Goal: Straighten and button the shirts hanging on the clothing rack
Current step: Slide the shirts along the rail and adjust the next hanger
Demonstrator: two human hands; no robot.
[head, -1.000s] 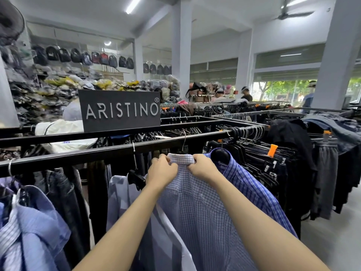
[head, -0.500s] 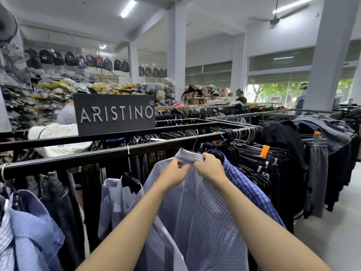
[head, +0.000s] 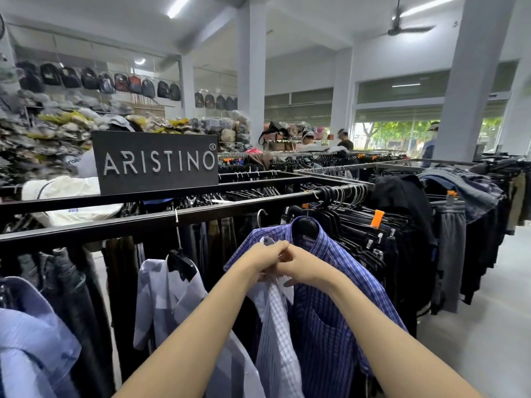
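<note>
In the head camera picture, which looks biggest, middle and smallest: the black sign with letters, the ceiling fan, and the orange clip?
1. The black sign.
2. The ceiling fan, though it hangs far off, so it may really be bigger.
3. The orange clip.

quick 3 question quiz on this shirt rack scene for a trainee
1. True or false: both hands work at the front of the light checked shirt.
2. Which garment hangs right behind it? A dark blue striped shirt B red jacket C yellow coat
3. What word is on the black sign?

Key: 1 true: left hand and right hand meet there. 2 A, the dark blue striped shirt. 3 ARISTINO.
</note>
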